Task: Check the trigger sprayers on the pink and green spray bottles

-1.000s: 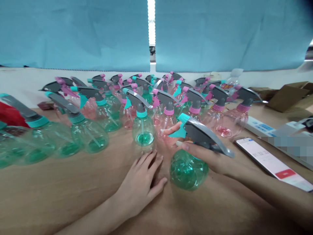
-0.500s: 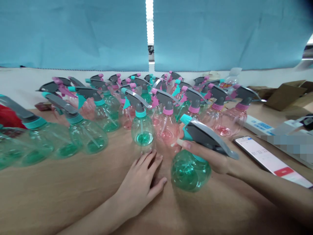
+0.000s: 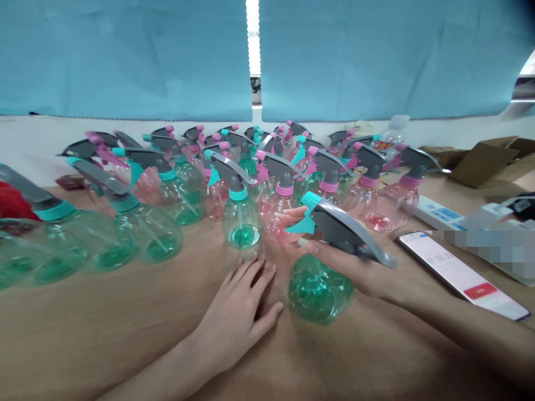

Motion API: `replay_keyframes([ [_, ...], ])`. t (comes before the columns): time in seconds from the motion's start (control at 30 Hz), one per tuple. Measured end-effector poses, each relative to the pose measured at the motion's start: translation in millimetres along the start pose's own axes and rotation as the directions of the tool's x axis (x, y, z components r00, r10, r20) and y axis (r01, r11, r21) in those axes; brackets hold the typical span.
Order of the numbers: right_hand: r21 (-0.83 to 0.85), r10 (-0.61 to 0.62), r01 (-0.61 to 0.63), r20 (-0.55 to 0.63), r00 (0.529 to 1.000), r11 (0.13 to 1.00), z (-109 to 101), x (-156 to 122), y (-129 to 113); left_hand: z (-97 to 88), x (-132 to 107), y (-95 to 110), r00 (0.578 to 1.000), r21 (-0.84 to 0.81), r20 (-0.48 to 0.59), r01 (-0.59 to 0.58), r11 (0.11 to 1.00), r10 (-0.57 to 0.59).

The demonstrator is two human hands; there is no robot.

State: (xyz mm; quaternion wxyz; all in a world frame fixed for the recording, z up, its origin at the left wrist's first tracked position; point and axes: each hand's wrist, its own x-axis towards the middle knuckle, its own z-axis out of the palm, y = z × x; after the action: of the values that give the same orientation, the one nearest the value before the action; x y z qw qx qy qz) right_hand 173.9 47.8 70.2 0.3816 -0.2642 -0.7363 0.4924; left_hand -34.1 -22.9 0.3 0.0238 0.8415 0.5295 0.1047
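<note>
My right hand (image 3: pixel 355 267) is around the neck of a green spray bottle (image 3: pixel 320 289), below its grey and turquoise spray head (image 3: pixel 334 223). The thumb lies across the front, while the fingers stretch out behind the turquoise trigger. This bottle leans a little, its nozzle toward the upper left. Flat on the table, fingers spread, my left hand (image 3: pixel 240 306) is open and holds nothing. Its fingertips lie just in front of another green spray bottle (image 3: pixel 241 225), which stands upright. A pink spray bottle (image 3: pixel 285 190) is behind the right fingers, partly covered.
Several green and pink spray bottles crowd the back of the wooden table (image 3: pixel 125 328), with a green row (image 3: pixel 146 239) at left. To the right lie a phone (image 3: pixel 455 262) and a white power strip (image 3: pixel 438 211). Behind them are cardboard boxes (image 3: pixel 480 161).
The fingers of my right hand have straightened away from the trigger, which now shows more. The held bottle has shifted slightly left. My left hand stays in place.
</note>
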Motion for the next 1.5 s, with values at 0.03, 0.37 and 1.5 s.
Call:
replay_keyframes([
  [0.03,-0.001,0.0,0.0,0.0,1.0,1.0,-0.1,-0.1,-0.1,0.4,-0.3,-0.3,1.0,-0.003,-0.005,0.0,1.0,-0.001],
  [0.37,-0.003,-0.043,0.042,-0.072,0.997,0.999,1.5,0.1,-2.3,-0.8,-0.3,0.2,1.0,0.018,0.004,0.002,1.0,-0.002],
  [1.5,0.031,-0.085,0.087,-0.062,0.994,0.996,3.1,1.5,-1.3,-2.1,0.8,0.4,1.0,0.042,0.015,-0.003,0.999,0.003],
])
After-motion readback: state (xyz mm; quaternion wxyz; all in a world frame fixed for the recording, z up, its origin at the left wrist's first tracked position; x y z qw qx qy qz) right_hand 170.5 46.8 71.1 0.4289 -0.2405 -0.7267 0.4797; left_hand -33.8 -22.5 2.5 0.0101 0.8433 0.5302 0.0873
